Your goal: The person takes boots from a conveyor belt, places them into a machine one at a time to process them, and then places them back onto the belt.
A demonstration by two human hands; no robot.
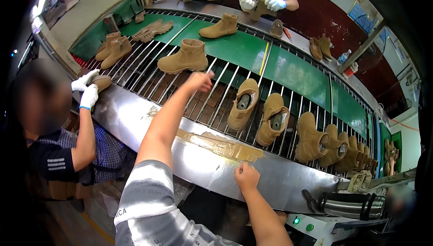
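Note:
My left hand (pixel 198 82) reaches over the conveyor bars, just below the heel of a tan ankle boot (pixel 184 57). It holds nothing, its fingers loosely apart. Near the metal front edge, my right hand (pixel 246 176) is closed like a fist; whatever it may hold is hidden. To the right of my left hand, a tan boot (pixel 243 105) stands with its opening toward me, and another boot (pixel 273 122) is beside it. Farther back, one more boot (pixel 219 26) rests on the green belt.
A metal ledge (pixel 194 160) with brown tape (pixel 216 147) borders the conveyor. Several boots (pixel 311 137) line its right end. At left, a co-worker's gloved hands (pixel 88 90) hold a shoe. Two people work across the line. A machine with green buttons (pixel 296 220) stands lower right.

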